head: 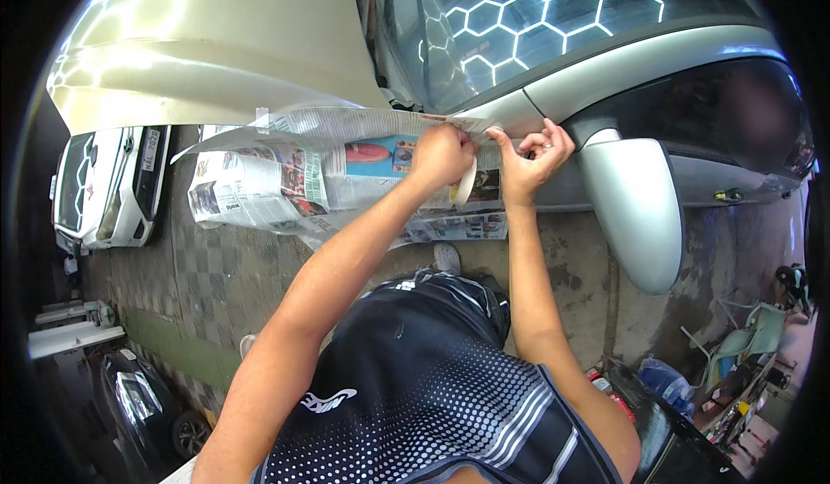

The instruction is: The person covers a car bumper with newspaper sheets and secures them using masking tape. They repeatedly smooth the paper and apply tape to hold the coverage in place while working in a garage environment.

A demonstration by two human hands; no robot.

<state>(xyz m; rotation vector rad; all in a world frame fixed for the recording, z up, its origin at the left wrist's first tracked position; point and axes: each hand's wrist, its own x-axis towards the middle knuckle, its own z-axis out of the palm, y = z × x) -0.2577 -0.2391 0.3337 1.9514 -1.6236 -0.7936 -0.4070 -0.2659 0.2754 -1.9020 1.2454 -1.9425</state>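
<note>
My left hand (441, 154) is closed around a roll of masking tape (465, 184), whose pale edge shows below the fingers. Sheets of newspaper (259, 182) hang along the silver car's side, under the gold-lit hood (259, 43). Just to the right, my right hand (530, 163) has its thumb against the newspaper's upper corner, by the base of the windshield pillar (502, 111). Its other fingers are bent and spread near the door seam. A clear tape piece (262, 121) sticks up at the sheet's top edge. The contact under my left fingers is hidden.
The silver side mirror (632, 211) juts out right of my hands. A white car (110, 185) stands at far left, a dark car (146, 406) below it. At lower right are a green chair (746, 338) and a blue plastic bag (668, 383). The floor (564, 263) is concrete.
</note>
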